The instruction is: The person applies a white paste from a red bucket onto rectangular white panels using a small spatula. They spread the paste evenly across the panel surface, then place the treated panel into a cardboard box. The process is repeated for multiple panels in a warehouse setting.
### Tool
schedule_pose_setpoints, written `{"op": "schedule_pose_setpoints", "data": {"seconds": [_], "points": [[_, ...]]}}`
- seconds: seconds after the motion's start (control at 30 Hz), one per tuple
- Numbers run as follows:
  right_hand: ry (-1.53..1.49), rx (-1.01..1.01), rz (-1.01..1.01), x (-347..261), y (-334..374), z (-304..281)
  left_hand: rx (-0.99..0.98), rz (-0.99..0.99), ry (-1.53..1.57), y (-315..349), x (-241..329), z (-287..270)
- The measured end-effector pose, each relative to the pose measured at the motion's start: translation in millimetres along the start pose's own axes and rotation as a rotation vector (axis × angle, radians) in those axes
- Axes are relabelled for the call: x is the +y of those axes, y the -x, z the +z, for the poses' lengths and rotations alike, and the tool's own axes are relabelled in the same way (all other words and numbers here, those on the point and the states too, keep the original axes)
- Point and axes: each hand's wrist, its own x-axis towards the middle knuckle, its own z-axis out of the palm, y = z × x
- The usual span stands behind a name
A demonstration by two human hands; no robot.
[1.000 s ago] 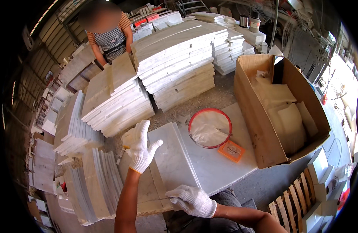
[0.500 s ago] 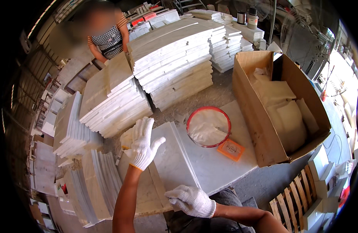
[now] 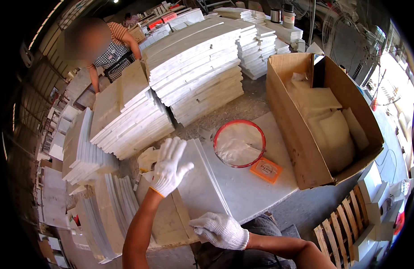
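Note:
My left hand (image 3: 171, 166), in a white knit glove, is raised over the far left part of a pale marble slab (image 3: 200, 179). Its fingers and thumb are stretched apart and hold nothing. My right hand (image 3: 220, 230), gloved too, is at the slab's near edge, close to my lap. The fingers there are curled in, and whatever they may hold is hidden. To the right of the slab stands a round red-rimmed tub (image 3: 263, 142) with white material inside. An orange box (image 3: 266, 170) lies against its near right side.
Tall stacks of marble slabs (image 3: 198, 71) rise at the back, with more upright slabs (image 3: 110, 201) at left. An open cardboard box (image 3: 301, 152) of padded packets stands at right, above a wooden pallet (image 3: 341, 226). A co-worker in a checked apron (image 3: 113, 62) leans behind the stacks.
My left hand has shifted slightly right, its fingers spreading wider. My right hand stays curled in nearly the same place. The co-worker has leaned over to the left.

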Motion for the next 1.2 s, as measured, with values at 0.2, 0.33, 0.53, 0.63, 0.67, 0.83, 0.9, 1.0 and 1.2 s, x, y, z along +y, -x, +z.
{"op": "schedule_pose_setpoints", "data": {"seconds": [0.2,0.33,0.53,0.63,0.67,0.83,0.9,1.0,1.2], "points": [[-0.027,0.038,-0.026,2.8,1.5,1.4,-0.312,0.053,0.372,18.2,26.6,-20.4],[-0.025,0.013,-0.036,-3.3,0.1,1.5,-0.213,-0.136,0.037,16.4,-9.4,-16.3],[-0.019,0.073,-0.028,5.7,1.1,3.3,-0.310,-0.063,0.218,36.0,20.5,-30.8],[-0.019,0.051,-0.003,-1.8,-0.4,2.5,-0.130,-0.190,0.138,38.2,-4.9,-26.9],[-0.012,0.052,-0.012,-1.1,-1.1,2.4,-0.147,-0.167,0.038,33.6,-5.7,-22.2],[0.027,0.072,-0.050,5.9,0.6,3.7,-0.136,-0.052,0.146,44.4,32.4,-30.8],[0.022,0.068,-0.035,6.1,0.8,3.7,0.030,-0.195,0.402,49.9,38.5,-36.0],[-0.031,0.099,-0.024,3.3,2.2,1.6,-0.066,0.023,0.320,56.5,67.8,-37.0],[-0.118,0.233,-0.093,-3.9,5.8,-2.7,-0.316,0.061,-0.033,19.9,13.0,-19.0]]}}
